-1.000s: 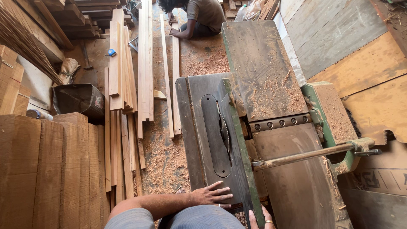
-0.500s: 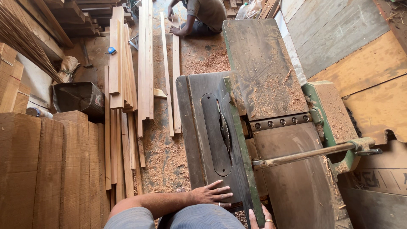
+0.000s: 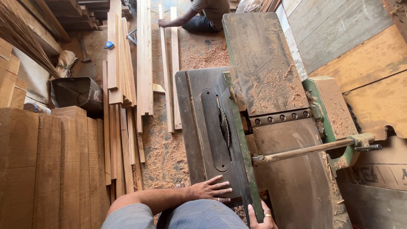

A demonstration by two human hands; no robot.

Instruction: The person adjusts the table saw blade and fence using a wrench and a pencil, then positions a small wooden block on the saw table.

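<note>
Left hand [image 3: 211, 189] flat, fingers spread, on saw table [image 3: 199, 127] edge.

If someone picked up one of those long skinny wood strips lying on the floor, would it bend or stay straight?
The long thin strip would probably sag a little at its ends, being so long and narrow. It looks light, likely a one-hand lift. With sawdust all around, it might slide easily when pushed, and its flat sides should keep it from rolling.

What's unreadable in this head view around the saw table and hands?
- right hand: cut off by the bottom edge; what it grips is unclear.
- saw blade: seen edge-on, teeth too small.
- Other person: cut off by the top edge.
- left hand: flat on saw table, palm side hidden.
</note>
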